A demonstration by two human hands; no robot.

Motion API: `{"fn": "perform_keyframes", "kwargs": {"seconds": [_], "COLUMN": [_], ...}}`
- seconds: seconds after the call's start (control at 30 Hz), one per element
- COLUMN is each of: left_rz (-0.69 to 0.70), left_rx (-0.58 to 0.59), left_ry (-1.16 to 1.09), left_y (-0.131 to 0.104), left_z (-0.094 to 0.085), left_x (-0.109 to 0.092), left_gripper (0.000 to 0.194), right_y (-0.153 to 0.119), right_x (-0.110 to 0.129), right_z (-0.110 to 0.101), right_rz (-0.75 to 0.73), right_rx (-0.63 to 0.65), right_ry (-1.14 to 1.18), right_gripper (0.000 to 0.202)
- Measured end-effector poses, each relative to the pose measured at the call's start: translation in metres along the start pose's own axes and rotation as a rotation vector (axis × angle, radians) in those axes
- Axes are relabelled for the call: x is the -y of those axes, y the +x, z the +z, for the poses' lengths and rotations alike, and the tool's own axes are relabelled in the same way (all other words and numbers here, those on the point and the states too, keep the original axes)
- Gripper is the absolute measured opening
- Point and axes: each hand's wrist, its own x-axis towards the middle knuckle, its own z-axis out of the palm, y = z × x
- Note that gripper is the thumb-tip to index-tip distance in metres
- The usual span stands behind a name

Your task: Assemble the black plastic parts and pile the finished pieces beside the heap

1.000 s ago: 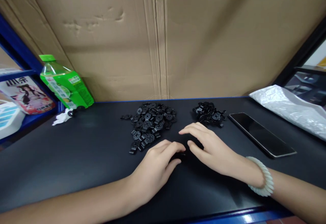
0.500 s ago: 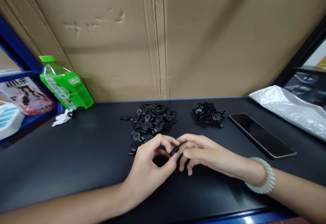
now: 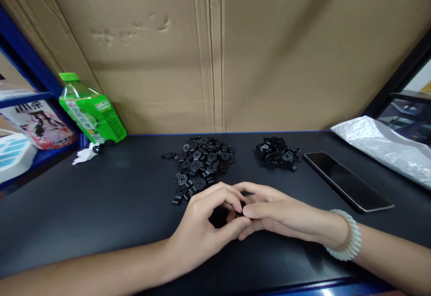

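Observation:
My left hand [image 3: 210, 224] is closed in a pinch on a small black plastic piece [image 3: 241, 207], mostly hidden by fingers. My right hand [image 3: 274, 208], with a pale coiled band [image 3: 350, 235] round its wrist, meets it from the right; its thumb presses against the same piece. Just beyond the hands lies a large pile of black round plastic pieces with holes and tabs [image 3: 202, 159]. To the right of it is a smaller pile of similar black pieces [image 3: 278, 152].
A phone [image 3: 348, 181] lies on the black table [image 3: 101, 211] at right, near a silvery plastic bag [image 3: 384, 143]. At back left stand a green drink bottle [image 3: 94, 112] and a crumpled white tissue [image 3: 85, 153]. A cardboard wall [image 3: 161, 63] closes off the back.
My right hand has closed in on my left, its thumb now pressing at the black piece. The piece shows less than before. The view has shifted slightly.

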Motion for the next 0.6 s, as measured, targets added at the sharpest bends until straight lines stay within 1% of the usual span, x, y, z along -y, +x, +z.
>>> {"fn": "perform_keyframes", "kwargs": {"seconds": [0.1,0.27,0.47,0.6], "left_rz": [-0.027,-0.066,-0.056,-0.022], "left_rx": [0.009,-0.013,-0.021,-0.019], "left_ry": [-0.030,-0.059,-0.025,-0.036], "left_y": [0.000,-0.001,-0.003,-0.002], "left_z": [-0.001,-0.001,-0.001,0.001], "left_x": [0.002,0.005,0.003,0.002], "left_gripper": [0.012,0.015,0.020,0.024], "right_y": [0.000,0.000,0.001,0.003], "right_x": [0.001,0.002,-0.002,-0.008], "right_z": [-0.003,-0.004,-0.003,-0.005], "right_rz": [-0.002,0.010,0.020,-0.002], "right_rx": [0.044,0.100,0.154,0.182], "right_ry": [-0.020,-0.024,-0.041,-0.075], "right_gripper": [0.032,0.036,0.035,0.039]}}
